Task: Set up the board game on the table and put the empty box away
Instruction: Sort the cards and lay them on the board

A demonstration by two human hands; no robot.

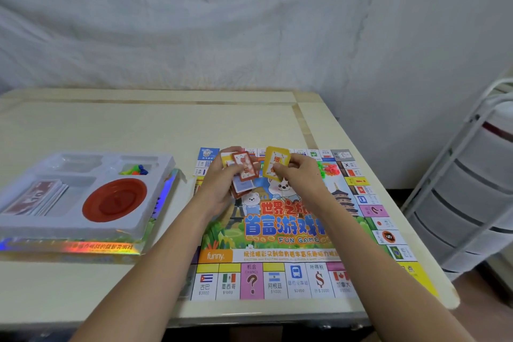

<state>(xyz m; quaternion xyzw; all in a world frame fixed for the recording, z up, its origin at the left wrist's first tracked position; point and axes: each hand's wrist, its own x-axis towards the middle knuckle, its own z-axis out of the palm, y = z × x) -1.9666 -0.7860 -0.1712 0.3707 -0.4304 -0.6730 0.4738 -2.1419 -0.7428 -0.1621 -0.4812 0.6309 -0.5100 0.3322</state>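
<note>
The colourful game board (280, 255) lies flat on the right half of the table. Above its far part, my left hand (219, 183) grips a fanned stack of cards (244, 175) with red-brown backs. My right hand (294, 175) pinches a single yellow card (274, 164) upright beside that stack. The open game box (83, 247) sits to the left with a white plastic insert (83, 225). The insert holds a red dish (115, 200), a pile of paper money (36, 197) and small coloured pawns (136, 169).
Small green and red plastic pieces (329, 169) lie on the board's far right. A white tiered cart (466, 189) stands right of the table. A white sheet (194, 22) hangs behind. The cream table (111, 125) has its front edge near me.
</note>
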